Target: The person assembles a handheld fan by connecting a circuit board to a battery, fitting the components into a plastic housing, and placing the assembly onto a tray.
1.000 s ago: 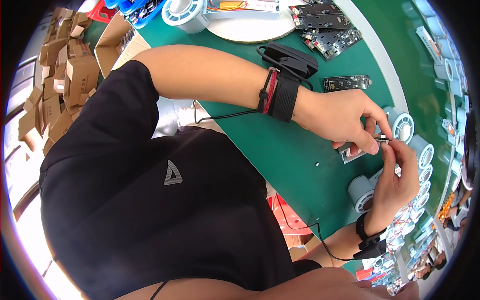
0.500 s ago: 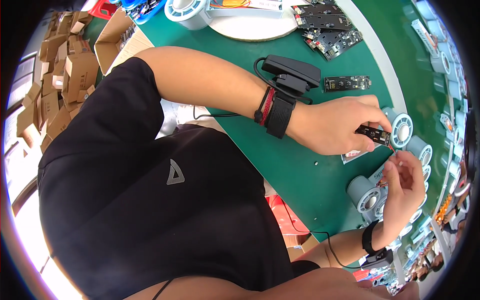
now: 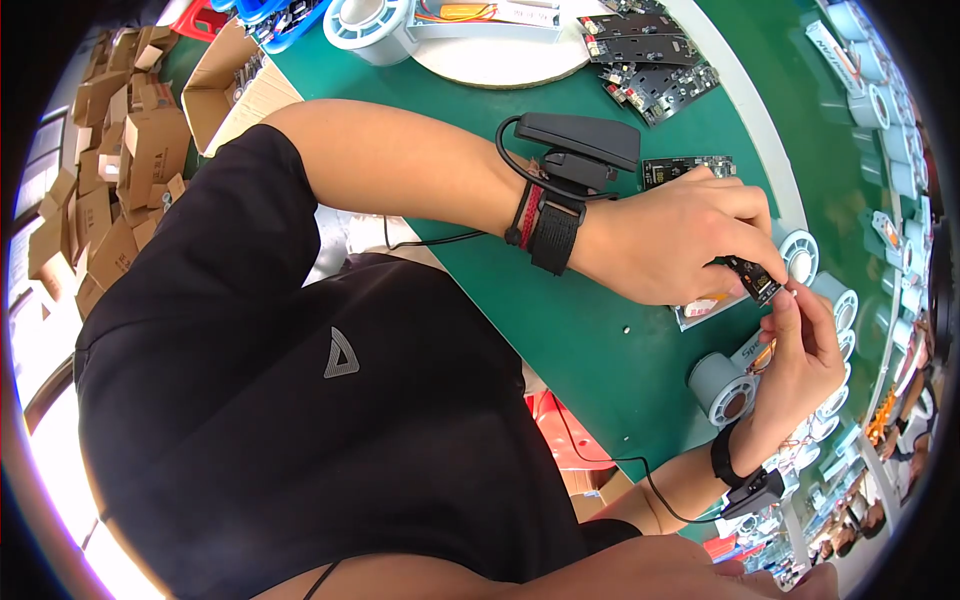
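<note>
My left hand [image 3: 690, 240] reaches across from the upper left, its fingers closed around a small black circuit board [image 3: 755, 281]. My right hand [image 3: 803, 345] comes up from below, thumb and fingers pinched at the board's outer end. A tiny white piece shows at those fingertips, probably the end of a thin wire; the fingers mostly hide it. Under my left hand lies a pale blue housing [image 3: 700, 312], partly covered. Close to my right hand stands a pale blue round-ended unit [image 3: 718, 385]. Another circuit board [image 3: 668, 170] lies beyond my left hand, partly covered by it.
Several black circuit boards [image 3: 655, 85] are piled at the far side of the green table [image 3: 590, 350]. A white round plate [image 3: 500, 68] carries a pale blue fan-shaped unit [image 3: 365, 28] with wires. More blue units [image 3: 870, 105] line the right. Cardboard boxes [image 3: 155, 150] stand left.
My right hand has moved up to the board, closing the gap where a red wire showed. The board in my left hand has tilted downward at its outer end.
</note>
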### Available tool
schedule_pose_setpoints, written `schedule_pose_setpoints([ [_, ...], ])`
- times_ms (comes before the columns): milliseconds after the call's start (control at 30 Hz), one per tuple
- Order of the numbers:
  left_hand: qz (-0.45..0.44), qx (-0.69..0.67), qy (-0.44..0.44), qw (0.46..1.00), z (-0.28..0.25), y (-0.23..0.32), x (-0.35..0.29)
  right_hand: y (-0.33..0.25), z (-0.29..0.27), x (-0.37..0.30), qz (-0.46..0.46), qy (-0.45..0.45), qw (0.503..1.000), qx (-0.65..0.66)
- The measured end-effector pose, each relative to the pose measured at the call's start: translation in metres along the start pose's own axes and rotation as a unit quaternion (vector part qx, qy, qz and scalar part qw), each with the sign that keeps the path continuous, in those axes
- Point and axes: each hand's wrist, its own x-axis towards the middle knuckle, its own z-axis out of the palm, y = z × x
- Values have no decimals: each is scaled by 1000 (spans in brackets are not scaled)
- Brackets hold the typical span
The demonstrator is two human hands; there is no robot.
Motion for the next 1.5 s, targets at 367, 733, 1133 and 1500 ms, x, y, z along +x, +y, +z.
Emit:
schedule_pose_setpoints([
  [367,-1,-36,32,999,2,-5,3,1,10,-1,-254,84,897,-352],
  [733,4,-54,29,998,1,-7,4,-1,10,-8,-159,-50,982,-92],
  [1133,11,-61,24,998,0,-8,6,-3,10,-8,-294,10,911,-290],
  [1500,84,74,65,992,3,-5,4,-12,6,-15,-77,-50,994,-62],
])
